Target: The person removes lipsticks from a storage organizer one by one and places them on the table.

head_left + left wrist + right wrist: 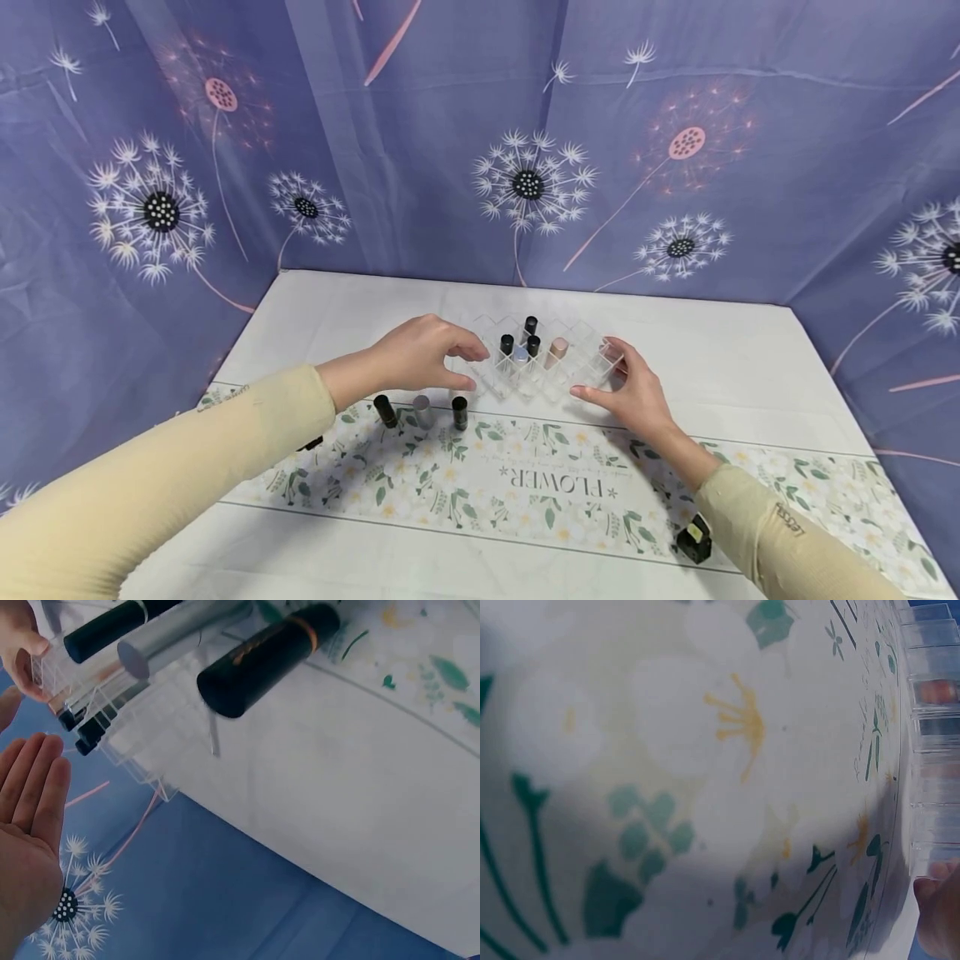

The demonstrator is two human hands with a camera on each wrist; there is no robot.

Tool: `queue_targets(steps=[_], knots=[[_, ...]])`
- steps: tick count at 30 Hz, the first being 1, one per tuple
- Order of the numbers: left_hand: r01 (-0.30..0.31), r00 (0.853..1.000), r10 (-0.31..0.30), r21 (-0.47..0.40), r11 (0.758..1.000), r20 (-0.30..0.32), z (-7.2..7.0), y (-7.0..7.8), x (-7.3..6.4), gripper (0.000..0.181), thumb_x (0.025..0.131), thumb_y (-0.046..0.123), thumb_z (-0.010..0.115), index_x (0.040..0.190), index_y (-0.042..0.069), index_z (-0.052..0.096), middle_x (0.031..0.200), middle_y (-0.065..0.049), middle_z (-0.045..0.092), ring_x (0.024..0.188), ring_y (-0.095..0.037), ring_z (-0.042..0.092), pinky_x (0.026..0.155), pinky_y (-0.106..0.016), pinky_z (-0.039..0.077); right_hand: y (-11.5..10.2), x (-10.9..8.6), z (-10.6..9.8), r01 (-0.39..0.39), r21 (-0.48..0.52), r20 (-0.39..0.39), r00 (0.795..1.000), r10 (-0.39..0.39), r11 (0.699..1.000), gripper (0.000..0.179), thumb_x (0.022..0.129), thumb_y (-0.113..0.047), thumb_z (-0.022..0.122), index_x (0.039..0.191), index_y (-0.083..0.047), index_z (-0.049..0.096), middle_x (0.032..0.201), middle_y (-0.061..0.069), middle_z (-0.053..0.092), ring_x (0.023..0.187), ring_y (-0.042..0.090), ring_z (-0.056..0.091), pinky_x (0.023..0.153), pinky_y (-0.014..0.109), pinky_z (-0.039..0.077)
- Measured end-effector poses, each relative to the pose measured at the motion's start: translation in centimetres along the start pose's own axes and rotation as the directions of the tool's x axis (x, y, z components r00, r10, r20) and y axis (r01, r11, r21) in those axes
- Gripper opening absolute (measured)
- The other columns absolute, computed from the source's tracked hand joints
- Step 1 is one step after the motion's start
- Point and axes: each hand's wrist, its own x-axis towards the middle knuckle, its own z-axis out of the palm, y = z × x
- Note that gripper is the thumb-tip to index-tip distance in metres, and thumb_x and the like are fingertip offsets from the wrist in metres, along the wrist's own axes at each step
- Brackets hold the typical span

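A clear lattice-topped lipstick organizer lies at the middle of the table. Several capped tubes stand in its compartments, among them a black one, a pale blue one and a rose-gold one. My right hand grips the organizer's right end, thumb at the front edge and fingers round the far corner. Off its left end, my left hand is held with fingers extended and thumb apart, nothing between them. Nearer me stand a black lipstick, a silver tube and another black lipstick.
A floral runner printed "FLOWER" crosses the white table. Purple curtains with dandelion prints close off the back and both sides. Beside the right sleeve is a small black device.
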Motion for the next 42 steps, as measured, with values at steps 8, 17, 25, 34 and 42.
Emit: queue_targets(steps=[8,17,25,34,42], knots=[[0.014,1.000,-0.014,-0.007,1.000,-0.017,-1.1,-0.4,1.7,0.039,0.092,0.026,0.088,0.127,0.013,0.078,0.122,0.001,0.079,0.111,-0.018,0.076,0.100,-0.039,0.061,0.0,0.0,0.0,-0.005,-0.006,-0.001,1.000,0.005,1.000,0.108,0.083,-0.032,0.095,0.166,-0.004,0.032,0.155,0.026,0.050,0.139,0.048,0.052,0.119,0.058,0.046],[0.002,1.000,-0.002,0.001,1.000,-0.031,-1.5,-1.3,3.5,0.040,0.091,0.025,0.088,0.128,0.012,0.077,0.124,0.000,0.079,0.113,-0.019,0.075,0.100,-0.038,0.061,0.1,-0.1,0.0,-0.004,0.000,0.002,1.000,0.004,1.000,0.107,0.084,-0.032,0.095,0.166,-0.006,0.032,0.156,0.026,0.049,0.140,0.048,0.052,0.119,0.057,0.046],[0.012,1.000,-0.012,0.006,1.000,0.003,-1.3,-1.9,5.3,0.041,0.092,0.024,0.087,0.129,0.012,0.077,0.126,-0.002,0.078,0.115,-0.019,0.075,0.102,-0.039,0.060,0.1,-0.1,0.0,-0.003,0.004,0.001,1.000,0.003,1.000,0.107,0.084,-0.032,0.095,0.166,-0.006,0.032,0.155,0.027,0.049,0.140,0.048,0.052,0.118,0.057,0.046],[0.009,1.000,-0.010,0.040,0.999,0.015,-0.8,-2.5,6.6,0.042,0.091,0.024,0.089,0.129,0.010,0.077,0.125,-0.001,0.078,0.113,-0.018,0.075,0.101,-0.036,0.060,0.0,-0.1,0.0,0.000,0.000,-0.003,1.000,0.000,1.000,0.107,0.083,-0.031,0.096,0.166,-0.006,0.032,0.153,0.026,0.050,0.139,0.048,0.053,0.118,0.057,0.047],[0.025,0.999,-0.027,0.034,0.999,0.034,-0.2,-2.8,7.4,0.042,0.091,0.022,0.088,0.130,0.009,0.077,0.125,0.000,0.078,0.113,-0.017,0.075,0.102,-0.034,0.059,0.1,0.0,0.1,0.014,0.000,-0.015,1.000,-0.014,1.000,0.108,0.082,-0.030,0.097,0.165,-0.005,0.034,0.153,0.026,0.052,0.137,0.047,0.055,0.117,0.056,0.047]])
